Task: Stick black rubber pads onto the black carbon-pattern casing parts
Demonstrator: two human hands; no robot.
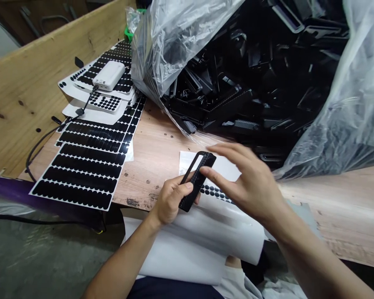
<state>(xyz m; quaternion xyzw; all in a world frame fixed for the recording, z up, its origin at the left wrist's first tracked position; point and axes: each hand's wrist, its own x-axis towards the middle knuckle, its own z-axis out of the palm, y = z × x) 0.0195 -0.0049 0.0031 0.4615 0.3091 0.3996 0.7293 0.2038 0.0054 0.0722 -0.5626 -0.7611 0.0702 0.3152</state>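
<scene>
- The left hand [171, 199] holds a long black piece [197, 179]. Its fingers are wrapped tight around the lower end.
- The black piece has a bumpy skin and tilts up to the right. It is held just above the front edge of the wooden table [156, 145].
- The right hand [252, 187] is a bit blurry. Its fingers [212, 174] are spread apart and hold nothing. One fingertip looks to be touching the side of the black piece near its top.
- Under both hands lies a white sheet [205, 232]. It curls down over the table edge. A few black dots [216, 192] sit on it, just beside the black piece.
- To the left lie sticker sheets [87, 166] with rows of black ovals.
- A white power bank [109, 75] rests on the far sheets. A dark cable [40, 143] runs from it toward the left edge of the table.
- Behind the hands is a big clear plastic bag [180, 41]. It is open and full of black plastic parts [252, 83].
- A wooden wall [25, 83] stands along the left side of the table.
</scene>
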